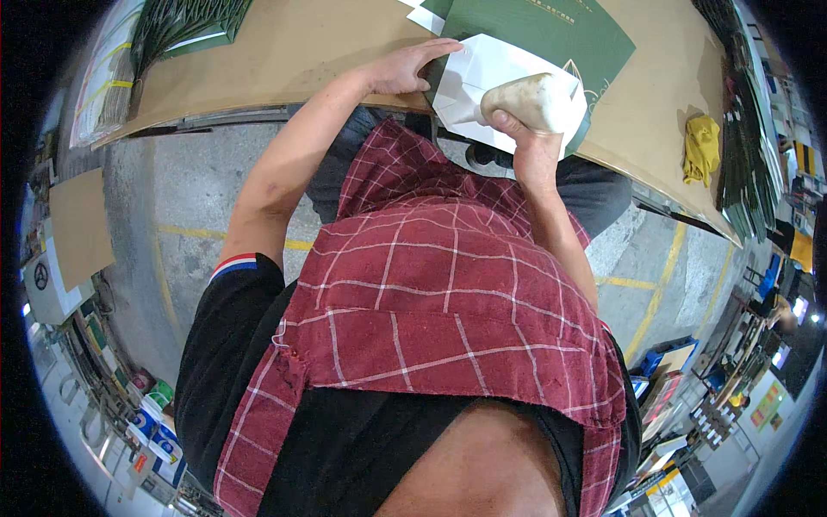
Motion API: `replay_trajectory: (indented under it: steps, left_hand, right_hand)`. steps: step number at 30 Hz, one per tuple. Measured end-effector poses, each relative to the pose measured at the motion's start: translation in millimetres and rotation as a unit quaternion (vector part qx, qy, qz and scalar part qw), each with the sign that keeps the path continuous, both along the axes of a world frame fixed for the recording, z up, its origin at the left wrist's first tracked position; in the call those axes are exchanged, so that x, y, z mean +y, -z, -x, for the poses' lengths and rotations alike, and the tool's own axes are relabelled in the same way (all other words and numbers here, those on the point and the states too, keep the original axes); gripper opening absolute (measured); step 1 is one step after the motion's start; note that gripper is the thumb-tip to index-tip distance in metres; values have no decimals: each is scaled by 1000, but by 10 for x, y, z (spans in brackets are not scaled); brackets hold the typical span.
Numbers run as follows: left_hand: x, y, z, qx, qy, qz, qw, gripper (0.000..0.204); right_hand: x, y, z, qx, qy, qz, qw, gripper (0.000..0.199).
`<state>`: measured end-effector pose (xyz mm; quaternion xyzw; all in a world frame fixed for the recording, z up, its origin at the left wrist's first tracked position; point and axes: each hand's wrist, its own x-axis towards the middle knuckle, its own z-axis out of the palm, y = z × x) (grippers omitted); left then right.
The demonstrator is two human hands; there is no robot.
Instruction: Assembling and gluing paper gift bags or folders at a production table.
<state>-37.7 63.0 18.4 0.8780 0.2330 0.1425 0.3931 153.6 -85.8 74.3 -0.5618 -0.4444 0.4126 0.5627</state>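
A folded white paper piece point(465, 77), shaped like the bottom of a paper bag, lies at the table's near edge on a dark green paper bag point(534, 30). My left hand point(405, 69) rests at its left edge, fingers stretched out and thumb apart, holding nothing. My right hand point(532, 142) is wrapped round a cream-coloured, stained, rounded block point(525, 99), whose exact kind I cannot make out. The block sits over the right part of the white paper and hides some of it. A thin cord handle point(570, 67) shows beside the block.
The brown table top point(319, 52) spreads around the bag. Stacked dark green bags point(745, 129) stand at the right, with a crumpled yellow cloth or glove point(701, 149) beside them. More green bags point(194, 26) and a strapped white stack point(108, 77) are at the far left.
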Motion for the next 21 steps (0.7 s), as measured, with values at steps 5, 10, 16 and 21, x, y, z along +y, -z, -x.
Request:
replay_trajectory:
  steps: [5,10,16,21]
  left_hand:
    - [32,36,1,6,2,-22,1000,81]
    - [39,30,-21,16,4,-32,999,81]
    - [28,27,-23,6,1,-16,1000,80]
    - [32,-23,4,21,10,10,1000,78]
  right_hand:
    - [-85,-97,-4,20,29,15,999,30]
    - [-127,-41,-101,38,39,14,998,32]
    - [-201,-43,-211,37,61,10,997,36]
    - [-272,-37,-316,36,81,10,996,38]
